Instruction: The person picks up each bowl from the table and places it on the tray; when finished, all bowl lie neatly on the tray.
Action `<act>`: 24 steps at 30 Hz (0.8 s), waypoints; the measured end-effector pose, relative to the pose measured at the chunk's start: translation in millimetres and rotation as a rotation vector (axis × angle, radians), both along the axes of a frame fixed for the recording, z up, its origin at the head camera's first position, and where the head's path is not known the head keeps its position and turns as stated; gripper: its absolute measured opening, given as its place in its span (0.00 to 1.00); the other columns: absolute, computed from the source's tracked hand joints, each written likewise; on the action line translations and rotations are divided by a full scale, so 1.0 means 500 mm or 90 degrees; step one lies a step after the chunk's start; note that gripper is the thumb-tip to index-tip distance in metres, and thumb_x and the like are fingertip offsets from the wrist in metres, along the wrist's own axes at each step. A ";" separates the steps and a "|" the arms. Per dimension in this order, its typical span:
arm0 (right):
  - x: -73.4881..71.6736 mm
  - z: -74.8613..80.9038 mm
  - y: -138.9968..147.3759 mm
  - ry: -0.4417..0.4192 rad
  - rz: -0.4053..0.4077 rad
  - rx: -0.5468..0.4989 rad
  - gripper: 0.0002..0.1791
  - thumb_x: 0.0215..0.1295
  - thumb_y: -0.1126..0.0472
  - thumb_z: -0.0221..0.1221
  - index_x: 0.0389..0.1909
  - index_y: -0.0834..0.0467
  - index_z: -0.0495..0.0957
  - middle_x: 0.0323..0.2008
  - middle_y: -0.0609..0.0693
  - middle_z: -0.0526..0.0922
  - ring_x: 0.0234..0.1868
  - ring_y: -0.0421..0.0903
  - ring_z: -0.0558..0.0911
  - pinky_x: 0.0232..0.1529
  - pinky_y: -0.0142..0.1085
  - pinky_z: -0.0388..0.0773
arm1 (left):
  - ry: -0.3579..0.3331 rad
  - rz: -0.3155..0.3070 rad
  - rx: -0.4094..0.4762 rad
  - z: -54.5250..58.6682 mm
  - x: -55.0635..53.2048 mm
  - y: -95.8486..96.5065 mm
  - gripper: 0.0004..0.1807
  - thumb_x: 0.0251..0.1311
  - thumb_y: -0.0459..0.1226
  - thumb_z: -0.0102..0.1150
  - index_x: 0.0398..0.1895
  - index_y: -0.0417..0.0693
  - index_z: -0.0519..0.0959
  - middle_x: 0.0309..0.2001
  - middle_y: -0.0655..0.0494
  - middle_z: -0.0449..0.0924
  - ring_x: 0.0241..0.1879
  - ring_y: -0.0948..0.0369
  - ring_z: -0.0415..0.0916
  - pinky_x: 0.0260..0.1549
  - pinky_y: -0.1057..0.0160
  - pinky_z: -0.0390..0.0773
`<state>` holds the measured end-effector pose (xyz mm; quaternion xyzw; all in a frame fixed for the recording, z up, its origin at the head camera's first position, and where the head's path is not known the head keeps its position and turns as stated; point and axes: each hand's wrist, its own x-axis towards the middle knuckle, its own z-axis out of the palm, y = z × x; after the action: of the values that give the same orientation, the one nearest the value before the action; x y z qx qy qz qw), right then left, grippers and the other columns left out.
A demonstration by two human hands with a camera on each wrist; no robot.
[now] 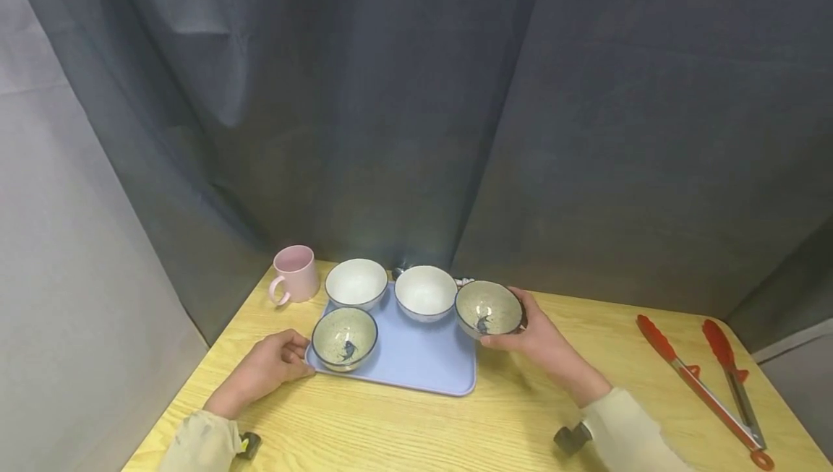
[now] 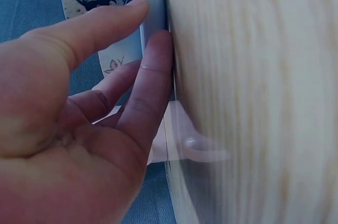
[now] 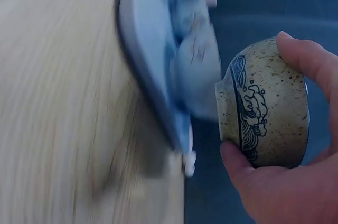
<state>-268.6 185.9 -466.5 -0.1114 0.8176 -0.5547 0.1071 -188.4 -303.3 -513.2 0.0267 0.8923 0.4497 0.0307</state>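
Note:
My right hand point(image 1: 540, 338) grips a speckled beige bowl point(image 1: 488, 308) with a blue fish design inside, thumb and fingers around its side. That bowl hangs above the table at the tray's right edge; the right wrist view shows blue wave patterns on its outside. My left hand point(image 1: 270, 363) pinches the front left corner of the blue tray point(image 1: 423, 360), thumb over the rim and a finger low at the table. A matching speckled bowl point(image 1: 345, 339) stands on the tray beside that hand. Two white bowls point(image 1: 356, 284) point(image 1: 426, 293) sit along the tray's back.
A pink mug point(image 1: 296, 275) stands at the back left of the wooden table point(image 1: 416, 428). Two red-tipped tongs point(image 1: 699, 389) point(image 1: 735, 378) lie at the right. Dark metal utensil ends point(image 1: 398, 272) show behind the white bowls. A grey curtain point(image 1: 403, 110) hangs behind the table.

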 end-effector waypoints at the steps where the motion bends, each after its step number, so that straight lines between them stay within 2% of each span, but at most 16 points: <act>1: 0.007 0.004 -0.009 -0.002 0.009 -0.007 0.65 0.61 0.58 0.83 0.89 0.58 0.49 0.85 0.64 0.61 0.86 0.68 0.65 0.81 0.57 0.69 | 0.000 -0.001 0.002 0.000 0.000 0.000 0.24 0.59 0.33 0.83 0.55 0.35 0.83 0.45 0.51 0.90 0.42 0.60 0.83 0.41 0.68 0.82; 7: 0.038 0.008 -0.062 -0.024 0.050 -0.037 0.67 0.57 0.60 0.84 0.89 0.56 0.49 0.85 0.64 0.60 0.86 0.67 0.65 0.81 0.57 0.70 | 0.005 -0.007 0.009 -0.001 0.001 0.000 0.23 0.59 0.32 0.82 0.55 0.34 0.83 0.45 0.50 0.90 0.42 0.59 0.84 0.41 0.68 0.82; 11: 0.053 -0.008 -0.092 -0.039 0.070 -0.044 0.69 0.55 0.61 0.84 0.90 0.57 0.49 0.85 0.64 0.61 0.87 0.69 0.63 0.85 0.61 0.64 | 0.005 -0.005 0.006 -0.004 0.000 -0.002 0.23 0.59 0.32 0.82 0.55 0.34 0.83 0.45 0.50 0.90 0.42 0.59 0.84 0.41 0.68 0.82; 18: 0.072 -0.040 -0.139 -0.047 0.089 -0.055 0.66 0.53 0.64 0.85 0.88 0.57 0.53 0.81 0.64 0.67 0.82 0.65 0.70 0.81 0.58 0.67 | 0.005 -0.010 0.008 -0.006 -0.002 -0.004 0.23 0.60 0.33 0.82 0.55 0.34 0.83 0.46 0.50 0.91 0.42 0.60 0.85 0.41 0.68 0.83; 24: 0.077 -0.055 -0.167 -0.048 0.101 -0.065 0.66 0.53 0.63 0.85 0.88 0.57 0.55 0.82 0.63 0.67 0.84 0.64 0.67 0.85 0.62 0.62 | 0.003 -0.014 0.012 -0.004 -0.001 -0.003 0.23 0.60 0.32 0.81 0.55 0.33 0.82 0.45 0.49 0.91 0.42 0.59 0.85 0.41 0.68 0.83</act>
<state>-229.9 102.6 -494.2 -0.1601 0.7722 -0.5894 0.1751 -188.9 -305.0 -515.5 0.0377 0.8877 0.4576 0.0328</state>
